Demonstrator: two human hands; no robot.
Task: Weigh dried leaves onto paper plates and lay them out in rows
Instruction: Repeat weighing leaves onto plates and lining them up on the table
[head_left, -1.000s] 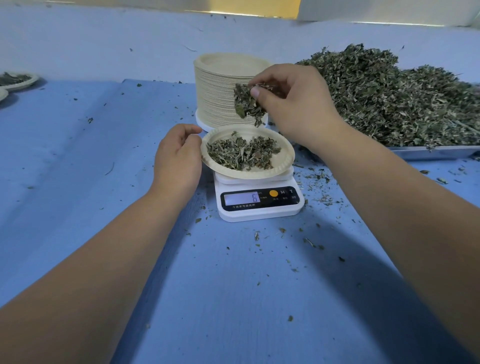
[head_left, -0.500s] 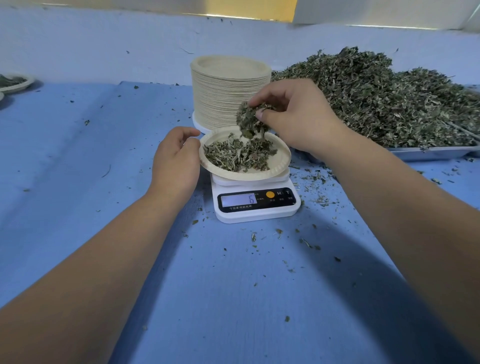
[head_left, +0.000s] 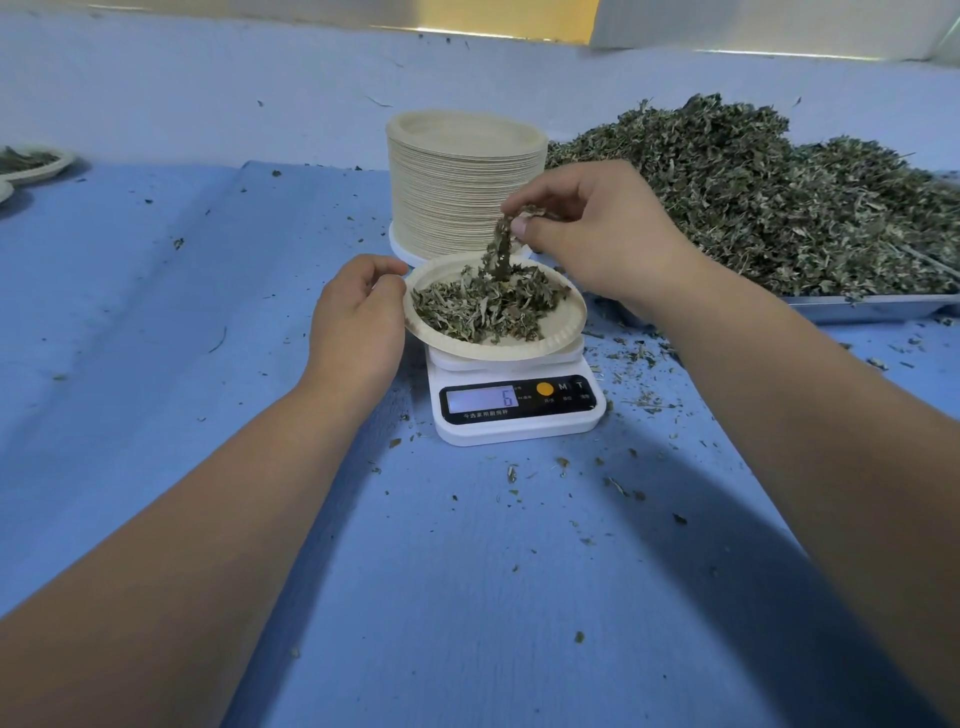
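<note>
In the middle of the frame, the paper plate (head_left: 563, 325) with dried leaves (head_left: 483, 306) sits on the white scale (head_left: 519, 421), which shows 6. Just above it, the right hand (head_left: 597, 234) pinches a few leaves (head_left: 500, 248) with thumb and fingertips. The left hand (head_left: 358, 317) is curled against the plate's left edge; I cannot tell if it grips. The big leaf pile (head_left: 753, 197) is at the upper right.
</note>
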